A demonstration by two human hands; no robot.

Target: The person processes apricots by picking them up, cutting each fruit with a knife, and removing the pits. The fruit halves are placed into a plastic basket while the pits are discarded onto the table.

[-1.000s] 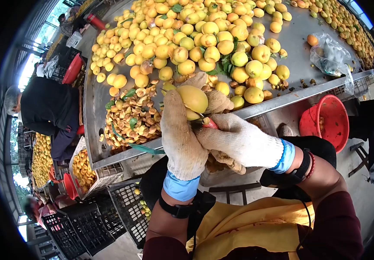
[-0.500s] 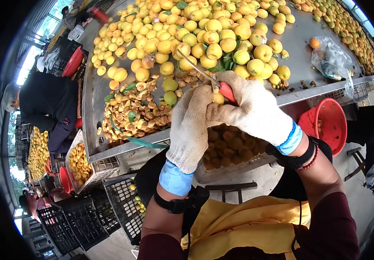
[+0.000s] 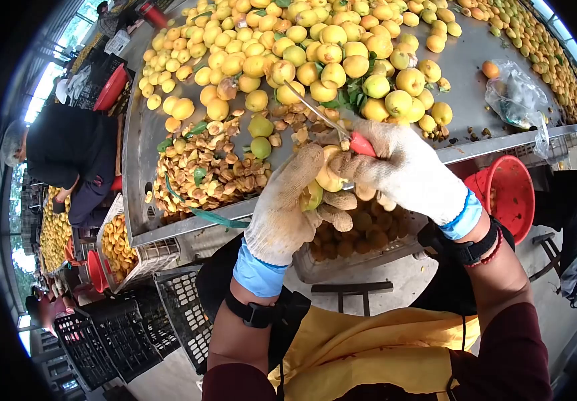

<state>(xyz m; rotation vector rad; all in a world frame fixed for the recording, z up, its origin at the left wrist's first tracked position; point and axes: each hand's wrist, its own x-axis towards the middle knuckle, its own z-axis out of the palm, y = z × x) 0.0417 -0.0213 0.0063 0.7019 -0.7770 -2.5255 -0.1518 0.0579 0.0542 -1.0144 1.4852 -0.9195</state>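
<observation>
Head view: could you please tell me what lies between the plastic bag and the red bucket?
Only the table's metal rim crosses that stretch, as the head view shows.

Both the left hand [image 3: 282,214] and the right hand [image 3: 405,170] wear thick off-white knitted gloves [image 3: 272,230], grubby and brown-stained at the fingertips, each over a thin blue cuff [image 3: 256,273] that shows below the knit at the wrist. A black strap [image 3: 252,313] with a plastic buckle circles the left forearm just nearer than the cuff, a matching black band [image 3: 466,248] sits on the right, and beside that band is a red bead bracelet [image 3: 493,252]. Nearer still come dark maroon sleeves [image 3: 502,334] pushed up the forearms, and a creased yellow apron [image 3: 362,347] covers the chest between them.
</observation>
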